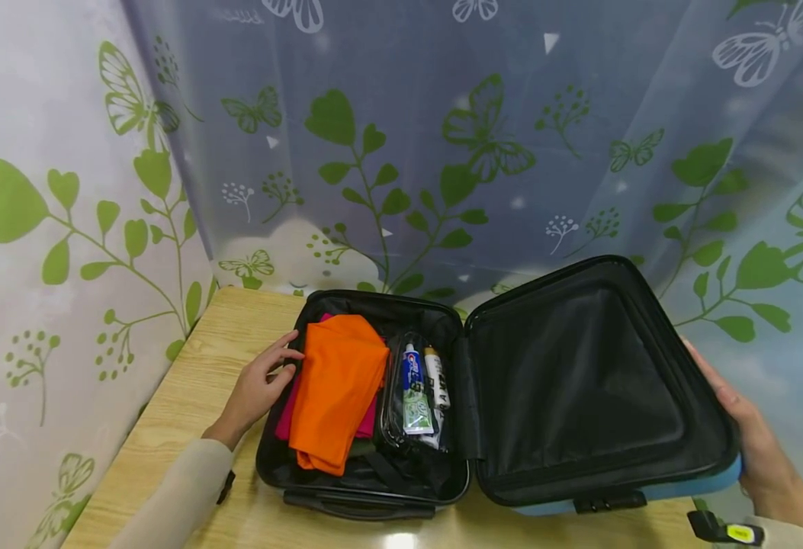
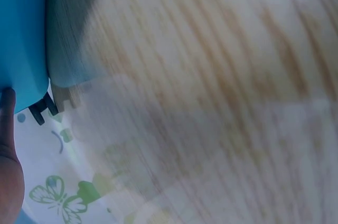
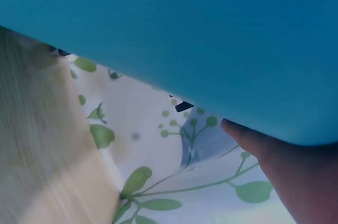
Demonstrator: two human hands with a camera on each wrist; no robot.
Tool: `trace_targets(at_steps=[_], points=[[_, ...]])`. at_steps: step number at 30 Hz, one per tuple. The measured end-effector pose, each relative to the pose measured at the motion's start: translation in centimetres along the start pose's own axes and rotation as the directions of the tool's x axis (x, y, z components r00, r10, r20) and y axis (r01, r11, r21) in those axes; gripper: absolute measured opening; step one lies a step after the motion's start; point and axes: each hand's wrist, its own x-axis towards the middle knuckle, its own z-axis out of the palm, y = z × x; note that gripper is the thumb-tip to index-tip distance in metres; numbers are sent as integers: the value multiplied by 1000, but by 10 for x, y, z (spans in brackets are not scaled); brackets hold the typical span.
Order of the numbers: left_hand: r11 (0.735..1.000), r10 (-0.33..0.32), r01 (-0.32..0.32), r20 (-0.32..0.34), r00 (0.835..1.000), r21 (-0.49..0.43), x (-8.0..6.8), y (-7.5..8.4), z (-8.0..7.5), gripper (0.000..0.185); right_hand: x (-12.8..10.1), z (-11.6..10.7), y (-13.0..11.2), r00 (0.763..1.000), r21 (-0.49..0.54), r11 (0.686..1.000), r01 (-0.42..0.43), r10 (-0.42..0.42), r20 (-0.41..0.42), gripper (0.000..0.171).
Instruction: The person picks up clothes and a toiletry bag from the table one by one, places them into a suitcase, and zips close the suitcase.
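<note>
Two hands on the suitcase [image 1: 600,457], lying open on the wooden table [image 1: 188,396]. Left hand [image 1: 260,385] at 9 o'clock, fingers relaxed, touching the base rim beside the orange cloth [image 1: 335,389]. Right hand [image 1: 761,442] at 3 o'clock, cupped under the lid edge [image 3: 174,49], holding it. Clear toiletry pouch [image 1: 415,396] at centre. Shell looks stiff, smooth, prob slippery; lid light, hinged. Best grip: rim edges, not lining.

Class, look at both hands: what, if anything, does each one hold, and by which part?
The right hand holds the open blue hard-shell suitcase's lid by its outer right edge. The left hand only touches the folded orange cloth.
</note>
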Motion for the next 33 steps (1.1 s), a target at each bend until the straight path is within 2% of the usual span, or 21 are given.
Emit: trace_targets(at_steps=[1,4,8,11,16,24,30,33], points=[[1000,-1,1,-1,1000,1,0,0,0,19,3,0,0,998,18,999,48,-48,27,60],[1000,2,-2,-8,1000,-3,0,0,1,19,10,1,-5,994,28,995,95,-96,60,60],[1000,9,-9,-12,1000,-11,0,0,1,19,18,6,-15,995,-30,994,101,-100,17,59],[1000,10,-10,-15,1000,-9,-1,0,2,20,25,10,-23,991,-76,988,133,-133,0,58],[1000,11,-11,-17,1000,-29,-1,-1,2,20,40,15,-30,973,-108,967,232,-230,35,58],[1000,12,-13,-23,1000,-11,-1,-2,2,19,57,35,-58,990,-275,952,135,-139,5,58],[1000,12,-12,-27,1000,-7,0,-2,2,19,74,50,-72,979,-353,914,201,-187,74,60],[1000,10,-10,-26,1000,-9,0,-2,2,19,81,56,-77,977,-364,907,212,-191,94,61]])
